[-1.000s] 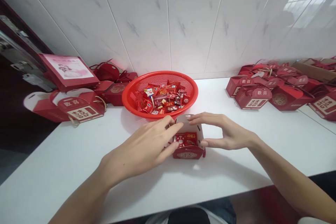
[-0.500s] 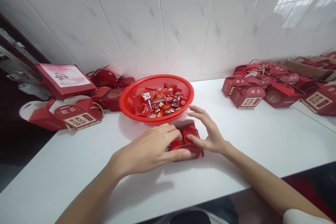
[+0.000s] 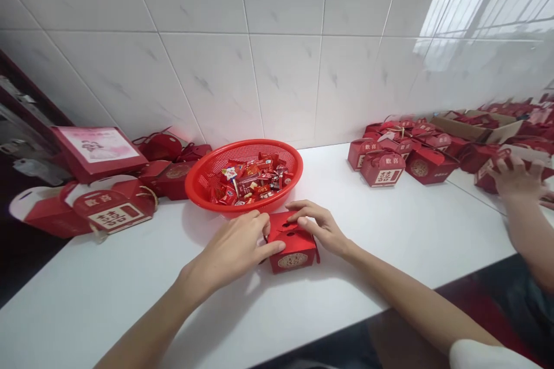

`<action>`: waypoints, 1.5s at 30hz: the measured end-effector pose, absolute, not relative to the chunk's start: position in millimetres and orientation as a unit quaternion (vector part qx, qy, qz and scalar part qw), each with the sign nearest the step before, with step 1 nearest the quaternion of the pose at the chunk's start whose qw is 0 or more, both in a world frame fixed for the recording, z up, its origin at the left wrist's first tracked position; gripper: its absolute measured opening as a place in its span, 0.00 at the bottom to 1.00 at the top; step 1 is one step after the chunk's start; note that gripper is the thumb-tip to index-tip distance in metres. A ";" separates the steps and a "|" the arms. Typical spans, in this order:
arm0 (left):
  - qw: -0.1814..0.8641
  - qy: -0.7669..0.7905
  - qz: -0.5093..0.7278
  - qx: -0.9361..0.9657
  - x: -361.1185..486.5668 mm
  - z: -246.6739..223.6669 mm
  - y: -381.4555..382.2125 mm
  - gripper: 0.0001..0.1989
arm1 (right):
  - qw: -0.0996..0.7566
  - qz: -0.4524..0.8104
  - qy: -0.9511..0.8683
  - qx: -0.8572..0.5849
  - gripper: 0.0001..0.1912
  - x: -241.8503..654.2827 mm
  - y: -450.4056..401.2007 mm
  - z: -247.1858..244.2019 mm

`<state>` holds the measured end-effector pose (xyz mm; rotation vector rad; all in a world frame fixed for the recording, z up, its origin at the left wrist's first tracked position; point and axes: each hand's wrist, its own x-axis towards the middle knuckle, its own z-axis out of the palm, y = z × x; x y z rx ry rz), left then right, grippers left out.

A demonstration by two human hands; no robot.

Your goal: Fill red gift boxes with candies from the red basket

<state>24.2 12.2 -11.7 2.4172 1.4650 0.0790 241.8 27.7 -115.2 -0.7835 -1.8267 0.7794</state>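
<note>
A small red gift box (image 3: 293, 258) with a pale round emblem on its front stands on the white table before me. Its top flaps are folded inward and dark slots show in them. My left hand (image 3: 242, 247) grips the box's left side, thumb on the front flap and fingers bent at the edge. From the right, my right hand (image 3: 322, 228) holds the top, with its thumb and fingers on the flaps. Just behind the box is a red mesh basket (image 3: 190, 187) of wrapped candies (image 3: 255, 180).
Several red boxes (image 3: 383, 169) are grouped at the back right, near an open cardboard carton (image 3: 504, 131). Another person's hand (image 3: 521, 179) is over a box at the far right. More red boxes (image 3: 115, 203) stand at the left by the tiled wall (image 3: 285, 81).
The box's flaps, raised before, now lie folded over its top. My left hand has come out from inside it. Another person's hand has appeared at the right, and the view has shifted.
</note>
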 end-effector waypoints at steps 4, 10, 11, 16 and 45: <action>0.190 0.507 0.069 0.838 30.1 -27.1 13.0 0.15 | 0.506 0.317 -0.740 -0.310 0.14 243.5 32.2 -117.6; 0.261 0.484 0.225 0.805 46.5 -74.0 9.9 0.17 | 0.478 0.287 -0.761 -0.331 0.15 256.1 34.3 -110.9; 0.269 0.483 0.249 0.796 48.4 -80.9 9.5 0.18 | 0.474 0.281 -0.763 -0.338 0.15 259.4 35.3 -109.6; 0.296 0.501 0.310 0.752 50.8 -100.0 10.6 0.20 | 0.467 0.288 -0.740 -0.390 0.22 278.4 43.7 -102.4; 0.434 0.462 0.413 0.654 53.9 -119.8 15.0 0.24 | 0.327 0.465 -0.659 -0.492 0.37 287.0 46.1 -103.0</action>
